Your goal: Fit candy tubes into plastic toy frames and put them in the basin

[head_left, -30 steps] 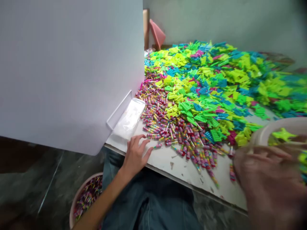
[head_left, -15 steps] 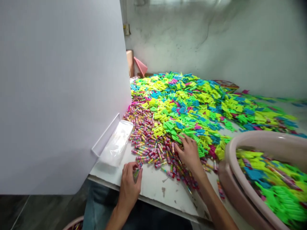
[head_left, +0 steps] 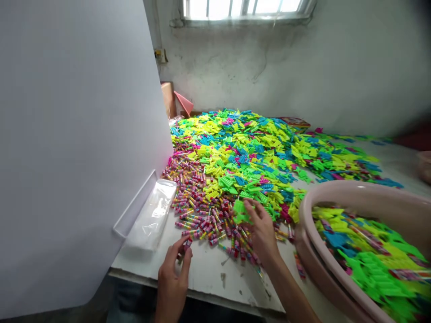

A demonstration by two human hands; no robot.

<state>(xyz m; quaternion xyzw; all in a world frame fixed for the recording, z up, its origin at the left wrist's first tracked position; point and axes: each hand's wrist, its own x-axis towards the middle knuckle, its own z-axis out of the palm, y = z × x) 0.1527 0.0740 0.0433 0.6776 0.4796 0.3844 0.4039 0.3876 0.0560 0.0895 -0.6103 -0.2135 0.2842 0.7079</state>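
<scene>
My left hand [head_left: 172, 278] is near the table's front edge, its fingers pinched on a small striped candy-like tube [head_left: 186, 244]. My right hand [head_left: 262, 231] holds a bright green plastic piece [head_left: 241, 211] at its fingertips, over the edge of a heap of striped tubes [head_left: 202, 211]. Behind that heap, a wide spread of neon yellow, green, blue and pink comb-like plastic pieces [head_left: 242, 152] covers the white table [head_left: 215, 273]. A transparent plastic bag [head_left: 153, 220] lies to the left of my hands.
A large white board [head_left: 74, 134] blocks the left side, with a transparent holder [head_left: 134, 204] at its foot. A pink basin [head_left: 336, 197] full of neon pieces sits at the right front. Behind the table stand a stained wall and a barred window [head_left: 242, 9].
The view has tilted up and shows more wall and the window. My right hand now has a green piece at its fingertips, and my left hand has dropped lower, nearer the table's edge.
</scene>
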